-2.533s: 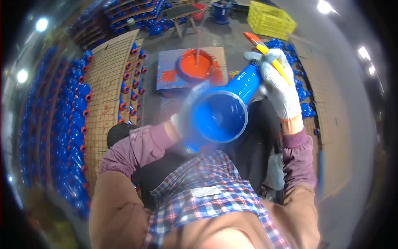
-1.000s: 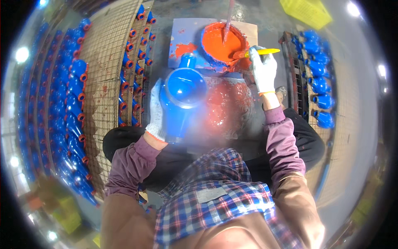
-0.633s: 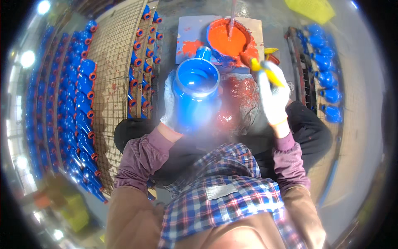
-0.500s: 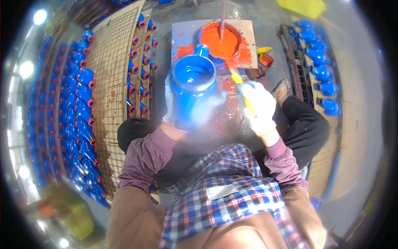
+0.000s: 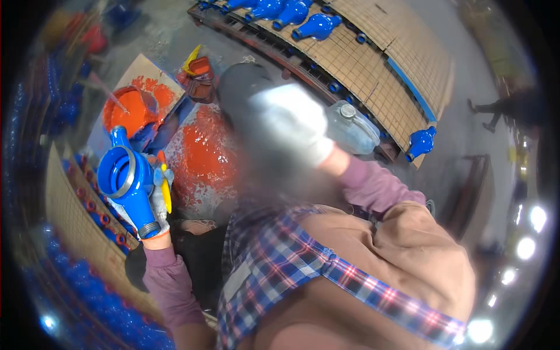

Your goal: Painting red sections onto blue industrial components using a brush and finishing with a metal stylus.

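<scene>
Brush (image 5: 167, 197) now sits in the left hand (image 5: 158, 205), fingers grasping it and the blue housing (image 5: 137, 201) near the bowl (image 5: 151, 105); brushing seems paused. Right hand (image 5: 291, 123) blurs aside, its fingers unreadable.

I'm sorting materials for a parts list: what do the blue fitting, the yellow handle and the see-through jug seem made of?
Blue fitting: likely metal under glossy blue paint; its rim looks bare and silvery.
Yellow handle: probably plastic, perhaps painted wood; evenly coloured.
Jug: likely shiny plastic; translucent, bluish.
</scene>
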`<move>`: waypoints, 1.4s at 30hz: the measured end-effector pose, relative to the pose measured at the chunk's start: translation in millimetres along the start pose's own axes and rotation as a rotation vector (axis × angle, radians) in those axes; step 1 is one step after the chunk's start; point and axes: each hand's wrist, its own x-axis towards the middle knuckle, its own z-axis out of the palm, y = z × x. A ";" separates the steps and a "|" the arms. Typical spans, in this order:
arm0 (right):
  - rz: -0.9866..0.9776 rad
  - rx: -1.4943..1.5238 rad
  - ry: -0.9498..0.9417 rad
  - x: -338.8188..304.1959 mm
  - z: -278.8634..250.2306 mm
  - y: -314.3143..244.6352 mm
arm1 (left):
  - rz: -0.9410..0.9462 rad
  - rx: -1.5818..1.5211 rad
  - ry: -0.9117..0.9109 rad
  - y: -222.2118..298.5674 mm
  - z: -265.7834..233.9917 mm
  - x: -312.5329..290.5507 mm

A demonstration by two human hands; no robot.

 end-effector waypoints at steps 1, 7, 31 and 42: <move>0.197 -0.139 -0.002 -13.6 -18.8 18.7 | -0.022 -0.065 -0.046 -2.3 -4.3 -1.3; 0.939 -0.400 -0.497 -158.2 -35.8 109.3 | -0.184 -0.139 -0.194 -6.8 -25.5 -1.0; 0.333 -0.079 0.292 -18.1 -27.5 67.5 | -0.166 -0.532 -0.250 -2.1 -66.2 -12.2; -0.312 0.498 -0.509 80.6 33.2 -107.7 | -0.205 -0.660 -0.240 8.2 -63.9 -23.6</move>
